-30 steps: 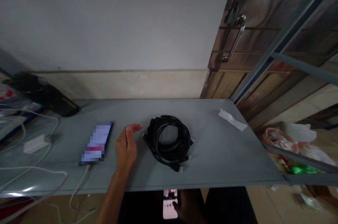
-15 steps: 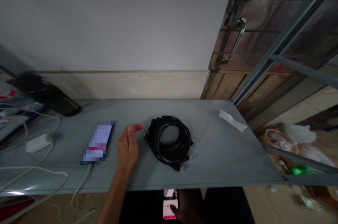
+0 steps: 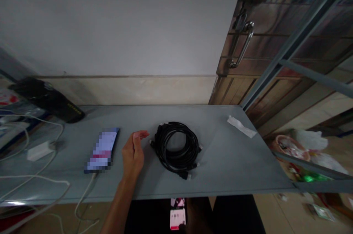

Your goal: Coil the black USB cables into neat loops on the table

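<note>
My left hand [image 3: 134, 151] rests on the grey table, palm turned inward and fingers loosely bent but not closed, with nothing visible in it. Just right of its fingertips, without contact, lies a coiled bundle of black cables [image 3: 165, 153] with several plugs. To the hand's left is a phone [image 3: 102, 150] with a lit, pixelated screen and a white cable at its lower end. Below the table edge, over the lap, my right hand [image 3: 190, 223] is dark and partly hidden. It holds a second phone [image 3: 177, 216], its thumb low on the lit screen.
A black bottle [image 3: 59, 103] lies at the back left, near white cables and a white adapter [image 3: 40, 151]. A white strip [image 3: 241, 126] is at the table's right. Metal frame bars [image 3: 298, 39] rise there, beside a basket [image 3: 292, 147] and plastic bags [image 3: 313, 140].
My right thumb has moved down the screen of the lower phone. My left hand and the cable bundle have stayed in place, while the view has shifted slightly.
</note>
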A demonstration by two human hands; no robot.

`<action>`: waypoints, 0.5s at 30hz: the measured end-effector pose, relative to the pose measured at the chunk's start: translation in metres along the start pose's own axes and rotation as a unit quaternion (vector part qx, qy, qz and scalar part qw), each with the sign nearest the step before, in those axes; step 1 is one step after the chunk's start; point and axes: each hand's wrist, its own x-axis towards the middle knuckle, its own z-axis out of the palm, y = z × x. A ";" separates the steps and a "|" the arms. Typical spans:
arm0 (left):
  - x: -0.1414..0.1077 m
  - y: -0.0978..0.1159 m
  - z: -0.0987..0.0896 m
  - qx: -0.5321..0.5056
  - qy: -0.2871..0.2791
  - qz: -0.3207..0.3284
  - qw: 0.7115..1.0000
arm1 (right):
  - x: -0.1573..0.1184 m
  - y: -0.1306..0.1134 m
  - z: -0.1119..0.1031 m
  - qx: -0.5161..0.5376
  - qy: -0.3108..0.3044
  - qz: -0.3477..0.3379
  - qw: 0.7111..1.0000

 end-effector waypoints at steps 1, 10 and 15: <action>0.000 0.001 -0.001 -0.001 0.002 0.004 1.000 | -0.001 0.000 -0.001 0.010 -0.003 0.005 1.000; -0.029 0.021 0.011 0.017 -0.077 0.110 0.991 | -0.009 0.010 -0.012 -0.045 0.036 0.019 0.998; -0.052 0.029 0.049 -0.022 -0.066 -0.018 0.997 | -0.024 0.015 -0.028 -0.050 0.137 -0.101 0.984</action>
